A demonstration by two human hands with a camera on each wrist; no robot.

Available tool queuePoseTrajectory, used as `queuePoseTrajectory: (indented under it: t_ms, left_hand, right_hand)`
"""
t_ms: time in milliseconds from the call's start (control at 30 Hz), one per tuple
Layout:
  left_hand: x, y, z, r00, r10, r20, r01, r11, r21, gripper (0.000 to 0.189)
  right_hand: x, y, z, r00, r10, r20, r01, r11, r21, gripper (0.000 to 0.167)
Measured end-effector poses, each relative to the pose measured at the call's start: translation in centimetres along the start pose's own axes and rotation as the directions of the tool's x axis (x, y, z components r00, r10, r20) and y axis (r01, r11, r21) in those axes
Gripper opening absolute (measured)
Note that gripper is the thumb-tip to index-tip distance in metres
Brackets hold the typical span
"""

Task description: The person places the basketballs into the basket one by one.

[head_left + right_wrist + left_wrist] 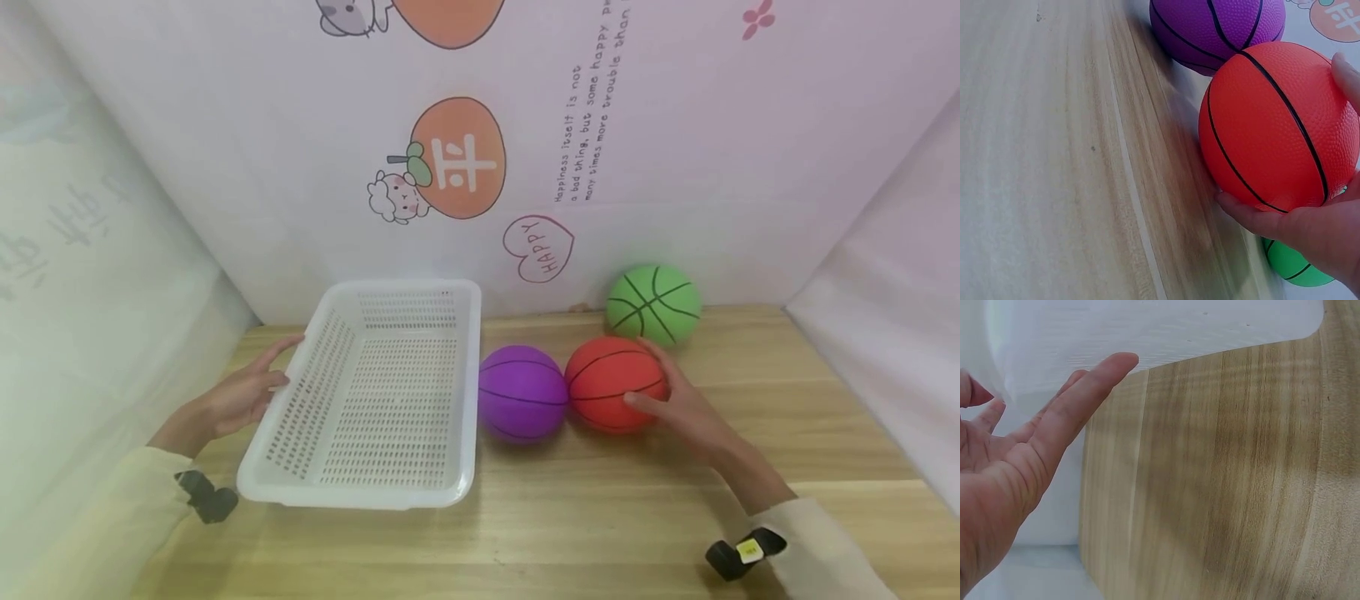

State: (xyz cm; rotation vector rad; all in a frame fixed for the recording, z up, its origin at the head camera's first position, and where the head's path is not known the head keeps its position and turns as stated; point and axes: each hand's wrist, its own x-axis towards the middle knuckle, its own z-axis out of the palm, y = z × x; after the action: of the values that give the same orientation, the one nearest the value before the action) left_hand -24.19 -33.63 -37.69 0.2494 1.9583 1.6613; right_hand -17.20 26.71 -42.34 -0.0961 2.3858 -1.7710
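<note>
At the far left, a pale sleeve with a black wrist device leads to the person's left hand. This hand is not clamped: its fingers are extended, and they touch the outer left side of the white basket. The basket, which has many small holes, stands just to the right of the left hand, on the wooden table.

Between the two hands, beside the basket's right side, there is a purple ball; whether it touches the basket, I cannot tell. Next to it on the right is the red ball, which touches the purple one. The right hand holds the red ball from its right side, with the thumb and the fingers curved around it.

Beyond the right hand's fingertips, behind the red ball, is a green ball, near the wall covering. The two hands are well apart from each other, with basket and purple ball between them.
</note>
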Motion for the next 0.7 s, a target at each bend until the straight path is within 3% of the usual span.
queuePoseTrajectory:
  t_ms: [700]
  left_hand:
    - [0.03,-0.06,0.14,1.000,-0.001,-0.010,0.001,1.000,-0.003,0.074]
  right_hand:
    - [-0.63,0.26,-0.66,0.995,-0.057,-0.084,0.055,0.998,-0.020,0.083]
